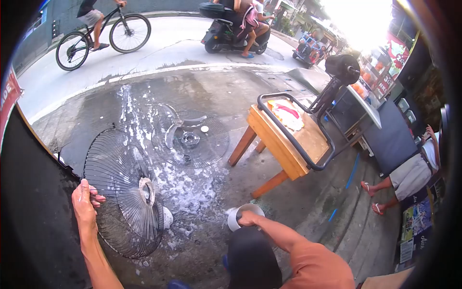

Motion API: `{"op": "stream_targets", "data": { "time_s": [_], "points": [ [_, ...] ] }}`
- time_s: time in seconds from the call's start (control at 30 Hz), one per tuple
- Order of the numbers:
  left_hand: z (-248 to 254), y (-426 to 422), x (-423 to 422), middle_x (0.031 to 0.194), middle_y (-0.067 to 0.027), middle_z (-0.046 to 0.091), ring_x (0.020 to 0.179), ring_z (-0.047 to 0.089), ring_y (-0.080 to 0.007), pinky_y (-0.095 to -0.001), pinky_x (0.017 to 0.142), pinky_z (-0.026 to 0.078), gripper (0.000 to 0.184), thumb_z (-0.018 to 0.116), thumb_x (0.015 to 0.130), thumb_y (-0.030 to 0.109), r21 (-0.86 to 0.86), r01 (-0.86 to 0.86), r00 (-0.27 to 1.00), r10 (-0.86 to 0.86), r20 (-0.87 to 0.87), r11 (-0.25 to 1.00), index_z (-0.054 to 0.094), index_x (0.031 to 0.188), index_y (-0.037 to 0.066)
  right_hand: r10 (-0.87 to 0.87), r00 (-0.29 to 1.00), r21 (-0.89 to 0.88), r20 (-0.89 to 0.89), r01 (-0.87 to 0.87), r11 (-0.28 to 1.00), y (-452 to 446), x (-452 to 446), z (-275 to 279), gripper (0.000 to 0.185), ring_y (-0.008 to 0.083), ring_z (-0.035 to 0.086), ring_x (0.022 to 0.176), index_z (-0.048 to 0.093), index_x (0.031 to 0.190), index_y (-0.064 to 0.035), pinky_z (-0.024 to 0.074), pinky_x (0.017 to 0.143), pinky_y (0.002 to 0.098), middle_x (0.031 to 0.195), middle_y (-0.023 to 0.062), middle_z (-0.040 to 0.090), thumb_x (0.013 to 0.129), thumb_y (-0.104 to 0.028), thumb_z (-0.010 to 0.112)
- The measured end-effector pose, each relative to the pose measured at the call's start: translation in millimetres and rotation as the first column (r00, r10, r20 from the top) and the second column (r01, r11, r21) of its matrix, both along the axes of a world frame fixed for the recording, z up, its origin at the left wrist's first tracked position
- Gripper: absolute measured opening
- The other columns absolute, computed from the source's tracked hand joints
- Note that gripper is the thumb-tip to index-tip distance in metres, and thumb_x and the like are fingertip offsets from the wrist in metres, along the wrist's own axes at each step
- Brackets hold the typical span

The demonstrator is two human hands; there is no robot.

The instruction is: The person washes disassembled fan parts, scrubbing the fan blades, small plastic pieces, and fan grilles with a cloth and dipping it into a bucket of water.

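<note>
My left hand [86, 200] grips the outer rim of a wire fan grille [108, 192], its fingers curled round the edge. The grille stands tilted, wet, with a pale ring at its centre. My right hand [248, 218] reaches into a small white bucket [233, 220] on the ground; its fingers are hidden inside. Behind the tilted grille, a second fan grille [211, 144] lies flat on the wet floor with a fan blade [170, 136] on it. A rounded white thing [167, 217] shows partly behind the held grille.
Foam [187, 192] covers the wet concrete. On a wooden table [253, 120] rests a black fan stand [291, 137] with its motor [342, 69] and a patterned cloth [288, 114]. A person [409, 176] is at right. A bicycle [103, 38] and scooter [226, 36] are on the road.
</note>
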State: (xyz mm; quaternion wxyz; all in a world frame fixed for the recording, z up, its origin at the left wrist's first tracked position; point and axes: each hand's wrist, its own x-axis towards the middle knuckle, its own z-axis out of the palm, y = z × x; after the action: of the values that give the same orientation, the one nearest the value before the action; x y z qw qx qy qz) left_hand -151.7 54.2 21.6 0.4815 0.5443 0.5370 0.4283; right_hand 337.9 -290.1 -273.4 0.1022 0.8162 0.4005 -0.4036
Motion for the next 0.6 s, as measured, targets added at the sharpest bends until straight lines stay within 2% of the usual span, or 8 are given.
{"op": "stream_targets", "data": {
  "time_s": [0.1, 0.13, 0.23, 0.3, 0.37, 0.43, 0.5, 0.6],
  "points": [
    [3, 2, -1, 0.073, -0.0011, 0.063, 0.057, 0.061, -0.0085, -0.0223, 0.047, 0.04, 0.044, 0.053, 0.105, 0.048, -0.046, 0.051, 0.999, -0.05, 0.015, 0.998, 0.058, 0.088, 0.008, 0.127, 0.99, 0.012, -0.056, -0.126, 0.992, 16, 4, 79, 0.049, 0.042, 0.068, 0.107, 0.076, 0.098, 0.0038, 0.0524, 0.092, 0.0477, 0.109, 0.0293, 0.071, 0.075, -0.037, 0.061],
    [6, 1, 3, 0.075, -0.001, 0.063, 0.058, 0.06, -0.0081, -0.0219, 0.048, 0.04, 0.04, 0.056, 0.104, 0.046, -0.042, 0.07, 0.998, -0.069, 0.004, 0.997, 0.058, 0.091, 0.008, 0.091, 0.994, 0.097, -0.065, -0.084, 0.992, 16, 12, 87, 0.049, 0.0423, 0.07, 0.1, 0.076, 0.098, 0.0035, 0.0536, 0.086, 0.0482, 0.105, 0.0291, 0.071, 0.074, -0.037, 0.062],
    [19, -9, 22, 0.082, -0.001, 0.065, 0.06, 0.059, -0.0076, -0.0213, 0.049, 0.043, 0.031, 0.065, 0.1, 0.039, -0.023, 0.142, 0.99, -0.142, 0.001, 0.99, 0.059, 0.102, 0.009, 0.096, 0.995, 0.084, -0.005, -0.095, 0.992, 46, 20, 152, 0.041, 0.037, 0.072, 0.088, 0.075, 0.095, -0.0001, 0.0553, 0.078, 0.0466, 0.094, 0.0239, 0.074, 0.071, -0.033, 0.066],
    [23, -14, 31, 0.086, -0.0016, 0.065, 0.061, 0.059, -0.0083, -0.0217, 0.051, 0.046, 0.031, 0.072, 0.096, 0.031, 0.009, 0.203, 0.978, -0.203, 0.04, 0.979, 0.059, 0.11, 0.007, 0.104, 0.992, 0.239, -0.069, -0.085, 0.967, 71, 16, 196, 0.038, 0.025, 0.071, 0.077, 0.073, 0.098, -0.001, 0.0552, 0.072, 0.0413, 0.083, 0.0141, 0.074, 0.072, -0.029, 0.072],
    [28, -15, 42, 0.088, -0.0044, 0.064, 0.061, 0.062, -0.0121, -0.0249, 0.052, 0.051, 0.032, 0.074, 0.093, 0.021, 0.013, 0.244, 0.966, -0.244, 0.08, 0.97, 0.056, 0.115, 0.005, 0.074, 0.992, 0.386, -0.1, -0.03, 0.922, 108, -7, 249, 0.038, 0.0258, 0.07, 0.076, 0.07, 0.091, -0.0007, 0.0547, 0.071, 0.0407, 0.08, 0.0149, 0.072, 0.068, -0.03, 0.077],
    [29, -17, 53, 0.089, -0.0064, 0.062, 0.06, 0.063, -0.0143, -0.0271, 0.052, 0.054, 0.028, 0.073, 0.093, 0.015, 0.027, 0.26, 0.955, -0.261, 0.139, 0.965, 0.056, 0.112, 0.003, 0.168, 0.983, 0.558, -0.067, -0.103, 0.823, 150, -26, 274, 0.037, 0.0177, 0.066, 0.073, 0.07, 0.092, -0.0023, 0.0541, 0.07, 0.0375, 0.079, 0.0096, 0.07, 0.07, -0.031, 0.078],
    [24, -14, 59, 0.091, -0.0087, 0.065, 0.065, 0.065, -0.0158, -0.0284, 0.053, 0.056, 0.026, 0.07, 0.095, 0.017, 0.033, 0.264, 0.949, -0.266, 0.167, 0.964, 0.056, 0.112, 0.003, 0.084, 0.972, 0.644, -0.217, 0.079, 0.761, 192, -63, 297, 0.032, 0.0134, 0.064, 0.074, 0.07, 0.096, -0.0031, 0.0539, 0.068, 0.0353, 0.082, 0.0068, 0.071, 0.075, -0.027, 0.076],
    [20, -10, 68, 0.097, -0.0113, 0.068, 0.073, 0.067, -0.0175, -0.0305, 0.059, 0.059, 0.024, 0.061, 0.103, 0.025, 0.026, 0.245, 0.955, -0.246, 0.167, 0.969, 0.056, 0.111, 0.003, 0.161, 0.911, 0.823, -0.379, 0.252, 0.509, 246, -127, 314, 0.027, 0.0115, 0.063, 0.074, 0.07, 0.102, -0.0033, 0.0543, 0.068, 0.0337, 0.085, 0.0049, 0.071, 0.084, -0.023, 0.073]
  ]
}}
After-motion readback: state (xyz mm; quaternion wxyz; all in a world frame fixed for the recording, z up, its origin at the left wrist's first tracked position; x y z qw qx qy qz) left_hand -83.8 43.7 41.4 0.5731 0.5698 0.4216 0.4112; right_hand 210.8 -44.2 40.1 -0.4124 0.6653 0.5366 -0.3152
